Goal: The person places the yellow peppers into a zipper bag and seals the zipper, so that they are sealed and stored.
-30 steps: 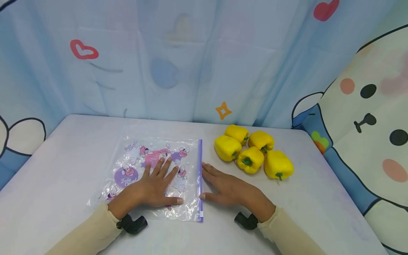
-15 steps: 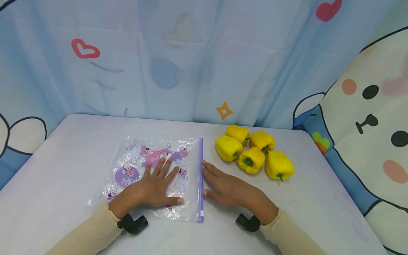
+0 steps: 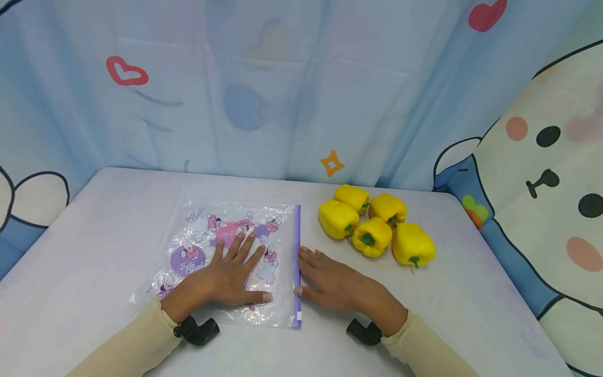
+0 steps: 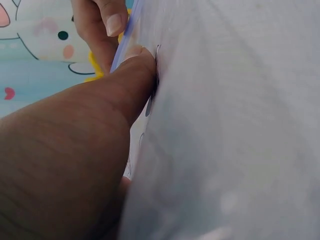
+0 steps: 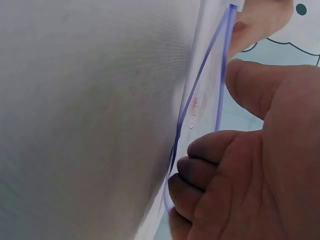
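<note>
The clear bag lies on the tabletop under the left hand, which rests on it with fingers spread, gripping nothing. The right hand is at the purple zip, fingers loose and nothing grasped. From the head, the zip looks like 1 line; the right wrist view shows 2 strips gaping apart. Only the head view shows all 5 peppers, beyond the right hand. Since 0.5 s ago, the right hand has slid slightly nearer the person, its thumb now over the zip; the bag hasn't moved.
</note>
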The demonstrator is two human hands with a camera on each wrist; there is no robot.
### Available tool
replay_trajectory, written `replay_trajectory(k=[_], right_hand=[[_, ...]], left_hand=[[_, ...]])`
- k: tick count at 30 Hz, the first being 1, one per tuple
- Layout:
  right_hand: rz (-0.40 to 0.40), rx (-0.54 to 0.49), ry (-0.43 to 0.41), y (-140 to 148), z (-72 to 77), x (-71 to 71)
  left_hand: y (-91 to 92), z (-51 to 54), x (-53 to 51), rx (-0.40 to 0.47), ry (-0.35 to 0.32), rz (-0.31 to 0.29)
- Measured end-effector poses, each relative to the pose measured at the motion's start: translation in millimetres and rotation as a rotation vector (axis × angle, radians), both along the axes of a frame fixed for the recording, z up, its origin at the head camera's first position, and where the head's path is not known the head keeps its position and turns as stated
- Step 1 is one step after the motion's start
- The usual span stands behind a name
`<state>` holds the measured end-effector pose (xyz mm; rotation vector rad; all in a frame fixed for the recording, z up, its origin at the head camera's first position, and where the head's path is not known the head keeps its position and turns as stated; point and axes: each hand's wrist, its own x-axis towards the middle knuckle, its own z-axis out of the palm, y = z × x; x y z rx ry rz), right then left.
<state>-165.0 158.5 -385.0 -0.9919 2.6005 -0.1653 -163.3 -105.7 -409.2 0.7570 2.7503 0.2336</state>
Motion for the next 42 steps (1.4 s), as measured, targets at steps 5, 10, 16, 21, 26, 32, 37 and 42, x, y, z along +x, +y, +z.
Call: replay_trajectory(k=[5, 10, 16, 21, 26, 32, 37, 42], right_hand=[[0.005, -0.001, -0.015, 0.6, -0.3, -0.4], [0.02, -0.005, 0.001, -0.3, 0.0, 0.0], [0.01, 0.001, 0.009, -1.2, 0.5, -0.1], [-0.004, 0.001, -0.005, -0.3, -1.3, -1.8], [0.006, -0.005, -0.003, 0.6, -1.1, -2.5], [0.01, -0.009, -0.008, 2.7, -0.3, -4.3], [0.008, -0.013, -0.025, 3.5, -0.7, -6.0], [0.003, -0.022, -0.035, 3.3, -0.3, -6.4]], left_hand=[[0.0, 1.4, -2.0, 0.023, -0.021, -0.012], [3.2, 4.1, -2.3, 0.127, -0.028, -0.097], [13.6, 4.6, 5.1, 0.192, -0.066, -0.24], [16.3, 4.7, 9.3, 0.127, -0.098, -0.252], [14.8, 5.4, 9.7, 0.068, -0.094, -0.232], [11.7, 8.9, 10.6, 0.047, -0.1, -0.194], [8.2, 15.5, 10.8, 0.016, -0.115, -0.158], [2.1, 25.7, 9.2, 0.027, -0.15, -0.097]])
